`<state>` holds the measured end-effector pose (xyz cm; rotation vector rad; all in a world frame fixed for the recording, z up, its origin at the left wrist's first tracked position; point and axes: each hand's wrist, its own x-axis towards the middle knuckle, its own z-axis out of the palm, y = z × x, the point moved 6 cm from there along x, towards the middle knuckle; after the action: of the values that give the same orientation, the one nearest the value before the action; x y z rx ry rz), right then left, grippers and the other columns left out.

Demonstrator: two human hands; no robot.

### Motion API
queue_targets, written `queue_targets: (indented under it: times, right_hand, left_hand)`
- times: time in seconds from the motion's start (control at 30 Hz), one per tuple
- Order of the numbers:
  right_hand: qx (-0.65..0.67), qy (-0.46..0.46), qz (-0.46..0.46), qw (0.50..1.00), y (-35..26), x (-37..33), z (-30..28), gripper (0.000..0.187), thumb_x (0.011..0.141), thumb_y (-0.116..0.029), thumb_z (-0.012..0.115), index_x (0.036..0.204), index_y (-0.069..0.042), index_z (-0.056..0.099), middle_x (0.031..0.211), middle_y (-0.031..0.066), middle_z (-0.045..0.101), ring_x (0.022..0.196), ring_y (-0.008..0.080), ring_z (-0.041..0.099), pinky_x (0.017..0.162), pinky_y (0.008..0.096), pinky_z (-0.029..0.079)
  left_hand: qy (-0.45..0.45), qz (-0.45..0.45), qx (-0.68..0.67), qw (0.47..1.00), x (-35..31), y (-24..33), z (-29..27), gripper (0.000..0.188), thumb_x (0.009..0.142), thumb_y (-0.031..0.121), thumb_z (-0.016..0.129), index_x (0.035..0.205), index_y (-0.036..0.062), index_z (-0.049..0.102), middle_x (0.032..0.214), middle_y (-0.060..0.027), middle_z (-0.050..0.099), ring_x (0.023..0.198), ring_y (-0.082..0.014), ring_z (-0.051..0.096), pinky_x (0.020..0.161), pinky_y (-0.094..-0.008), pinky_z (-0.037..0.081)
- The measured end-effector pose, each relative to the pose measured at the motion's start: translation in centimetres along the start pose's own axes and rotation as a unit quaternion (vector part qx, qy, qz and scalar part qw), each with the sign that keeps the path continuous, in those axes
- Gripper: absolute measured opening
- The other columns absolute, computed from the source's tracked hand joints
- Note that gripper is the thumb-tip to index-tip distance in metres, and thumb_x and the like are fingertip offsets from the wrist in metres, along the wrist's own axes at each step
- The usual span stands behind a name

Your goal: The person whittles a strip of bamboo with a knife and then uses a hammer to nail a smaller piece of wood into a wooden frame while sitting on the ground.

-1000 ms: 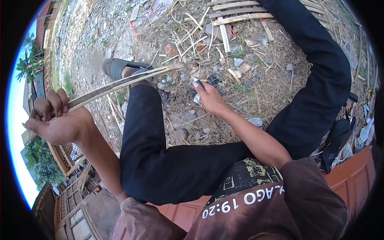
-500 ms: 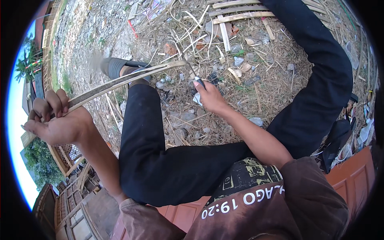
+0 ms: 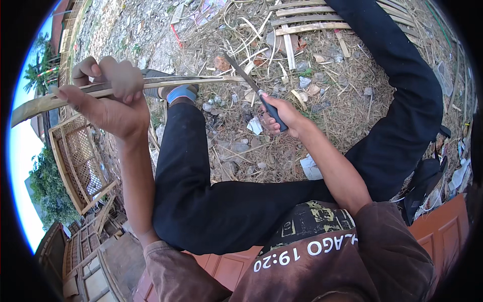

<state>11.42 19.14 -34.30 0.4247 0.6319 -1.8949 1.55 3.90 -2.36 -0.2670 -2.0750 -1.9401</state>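
Note:
My left hand (image 3: 114,95) is closed around a long, narrow bamboo strip (image 3: 201,81), its thumb lying along the underside. One end of the strip sticks out beyond this hand to the left; the thinner, pale end points right. In my right hand (image 3: 288,115) is a knife (image 3: 241,73) with a dark handle, its long blade slanting up and left. The blade is at the strip's right tip, crossing it in this view; whether the edge touches is hard to tell. Both hands are raised over my spread legs in black trousers (image 3: 183,146).
Pale curled shavings (image 3: 251,27), stones and dry grass litter the ground ahead. Several wooden slats (image 3: 307,25) lie at the top, by my right leg. A framed lattice panel (image 3: 83,161) stands at left. Reddish-brown panelled wood (image 3: 443,231) is beneath me, near a black bag-like thing (image 3: 425,186).
My left hand has moved right and away from me, now gripping the strip farther from its left end. My right hand shifted slightly right and nearer, and the knife blade shows broader.

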Motion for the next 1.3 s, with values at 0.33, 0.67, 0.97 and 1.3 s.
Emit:
queue_targets:
  times: [0.33, 0.67, 0.97, 1.3]
  right_hand:
    - [-0.457, 0.116, -0.193, 0.860, -1.7, 0.0, 1.7, 0.038, 0.098, -0.044, 0.051, 0.100, -0.006, 0.049, 0.060, 0.0008, 0.050, 0.048, 0.0137, 0.049, 0.044, 0.0305, 0.039]
    - [-0.604, 0.241, -0.244, 0.720, -2.2, -1.6, 3.0, 0.030, 0.098, -0.031, 0.050, 0.106, -0.002, 0.050, 0.073, 0.0220, 0.065, 0.068, 0.0425, 0.064, 0.064, 0.0522, 0.049]
    - [-0.566, 0.244, -0.207, 0.760, -1.0, 0.7, 1.7, 0.033, 0.100, -0.034, 0.045, 0.105, -0.001, 0.050, 0.074, 0.0242, 0.065, 0.070, 0.0432, 0.065, 0.066, 0.0531, 0.048]
    - [-0.487, 0.230, -0.234, 0.810, -1.3, 0.7, 2.0, 0.039, 0.100, -0.038, 0.045, 0.097, 0.000, 0.051, 0.078, 0.0222, 0.065, 0.072, 0.0407, 0.065, 0.063, 0.0491, 0.047]
  left_hand:
    - [0.076, 0.039, 0.032, 0.996, 0.4, 3.0, 0.2, 0.053, 0.096, 0.060, 0.045, 0.068, 0.0175, 0.031, 0.052, 0.0058, 0.020, 0.045, -0.0063, 0.015, 0.044, -0.0253, 0.014]
    - [0.034, 0.027, -0.097, 0.994, -1.9, 1.2, -2.0, 0.046, 0.101, 0.046, 0.041, 0.065, 0.0196, 0.027, 0.049, 0.0054, 0.017, 0.043, -0.0070, 0.011, 0.042, -0.0273, 0.010]
    - [0.013, 0.033, -0.069, 0.997, -2.4, 0.6, -1.1, 0.045, 0.102, 0.042, 0.040, 0.066, 0.0186, 0.025, 0.050, 0.0047, 0.017, 0.043, -0.0077, 0.011, 0.042, -0.0285, 0.011]
    - [0.061, 0.035, -0.025, 0.997, -1.5, 0.4, -1.0, 0.046, 0.102, 0.043, 0.039, 0.066, 0.0182, 0.025, 0.050, 0.0051, 0.016, 0.044, -0.0079, 0.011, 0.043, -0.0283, 0.011]
